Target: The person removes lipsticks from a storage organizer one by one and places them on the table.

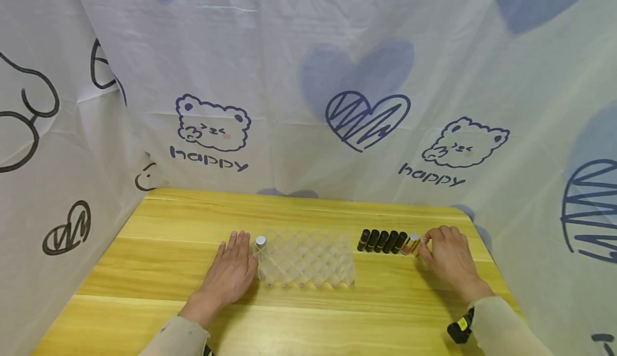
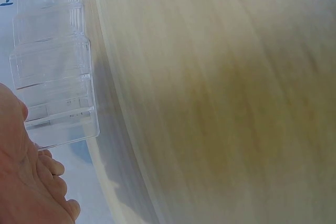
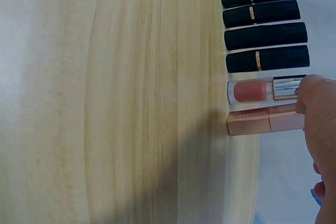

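Observation:
A clear plastic lipstick organizer (image 1: pixel 308 259) with a diamond-grid top stands on the table. One silver-capped tube (image 1: pixel 260 242) stands in its far left corner. My left hand (image 1: pixel 231 270) lies with extended fingers against the organizer's left side; the left wrist view shows the organizer's transparent wall (image 2: pixel 58 93) beside the palm. My right hand (image 1: pixel 448 254) pinches the top of a rose-gold lipstick (image 3: pixel 257 120) at the right end of an upright row. Beside it stands a lip gloss (image 3: pixel 252 91) with a silver cap, close to the thumb. The fingertips' far side is hidden.
Several black lipsticks (image 1: pixel 383 241) stand upright, side by side, left of the lip gloss. The wooden table (image 1: pixel 299 326) ends at a white printed curtain (image 1: pixel 289 77) at the back and sides.

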The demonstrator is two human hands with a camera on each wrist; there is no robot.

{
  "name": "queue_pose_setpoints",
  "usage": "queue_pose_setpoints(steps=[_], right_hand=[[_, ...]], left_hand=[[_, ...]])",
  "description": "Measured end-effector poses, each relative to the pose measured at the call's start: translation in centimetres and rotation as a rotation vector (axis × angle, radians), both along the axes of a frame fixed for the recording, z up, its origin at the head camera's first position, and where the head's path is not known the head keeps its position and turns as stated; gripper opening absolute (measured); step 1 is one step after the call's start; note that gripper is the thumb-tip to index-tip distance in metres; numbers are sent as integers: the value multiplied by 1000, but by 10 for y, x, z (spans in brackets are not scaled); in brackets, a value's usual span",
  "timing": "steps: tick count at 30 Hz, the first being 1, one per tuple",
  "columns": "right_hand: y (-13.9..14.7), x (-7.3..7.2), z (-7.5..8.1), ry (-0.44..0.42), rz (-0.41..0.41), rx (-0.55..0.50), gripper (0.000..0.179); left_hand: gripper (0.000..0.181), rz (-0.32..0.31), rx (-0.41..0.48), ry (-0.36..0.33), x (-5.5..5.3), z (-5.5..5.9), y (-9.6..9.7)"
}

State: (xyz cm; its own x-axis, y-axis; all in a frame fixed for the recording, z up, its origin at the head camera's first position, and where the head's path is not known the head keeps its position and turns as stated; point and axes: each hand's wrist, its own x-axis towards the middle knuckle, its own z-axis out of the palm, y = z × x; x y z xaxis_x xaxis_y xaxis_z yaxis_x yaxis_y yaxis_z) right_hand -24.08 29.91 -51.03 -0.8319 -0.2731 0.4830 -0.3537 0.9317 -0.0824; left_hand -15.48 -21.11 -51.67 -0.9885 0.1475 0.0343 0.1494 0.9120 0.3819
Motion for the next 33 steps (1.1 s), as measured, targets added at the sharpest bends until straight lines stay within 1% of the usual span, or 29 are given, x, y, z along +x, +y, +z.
queue_pose_setpoints(steps=[6, 16, 21, 28, 33], right_hand=[[-1, -1, 0, 7, -6, -1, 11], [1, -3, 0, -35, -30, 3, 10], [2, -3, 0, -30, -36, -2, 12], [2, -3, 0, -16, -31, 2, 15], [1, -2, 4, -5, -34, -1, 24]], left_hand=[[66, 2, 6, -2, 0, 0, 0], [66, 0, 6, -3, 0, 0, 0], [66, 0, 6, 0, 0, 0, 0], [66, 4, 13, -4, 1, 0, 0], [67, 3, 13, -3, 1, 1, 0]])
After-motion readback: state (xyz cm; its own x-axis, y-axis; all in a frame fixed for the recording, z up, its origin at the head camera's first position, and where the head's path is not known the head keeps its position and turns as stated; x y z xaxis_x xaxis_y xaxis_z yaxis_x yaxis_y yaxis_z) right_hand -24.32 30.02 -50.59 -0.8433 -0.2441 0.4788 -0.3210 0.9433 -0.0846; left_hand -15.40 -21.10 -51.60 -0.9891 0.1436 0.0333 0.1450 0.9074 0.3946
